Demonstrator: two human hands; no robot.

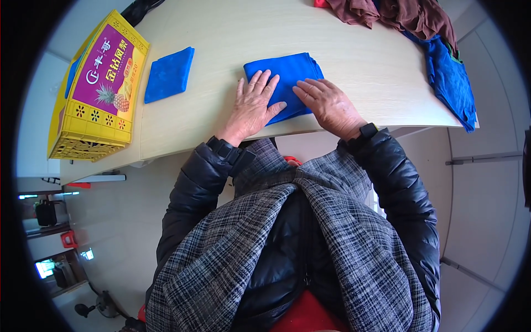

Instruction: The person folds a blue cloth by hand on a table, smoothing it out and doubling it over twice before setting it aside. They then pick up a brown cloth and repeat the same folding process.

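A blue cloth (287, 72), folded into a rough rectangle, lies flat on the pale wooden table (215, 33) in front of me. My left hand (251, 108) rests on its left part with the fingers spread and the thumb stretched out toward the middle. On the cloth's right edge lies my right hand (329, 105), palm down, fingers extended and close together. Neither hand grips anything. Parts of the cloth under both hands are hidden. Further left on the table is a second blue cloth (169, 74), folded into a smaller flat rectangle and touched by neither hand.
A yellow plastic crate (102, 83) with a purple pineapple label stands at the table's left edge. At the far right, brown cloths (412, 19) lie heaped, and a crumpled blue cloth (451, 80) hangs partly over the edge. White cabinets (487, 199) stand to my right.
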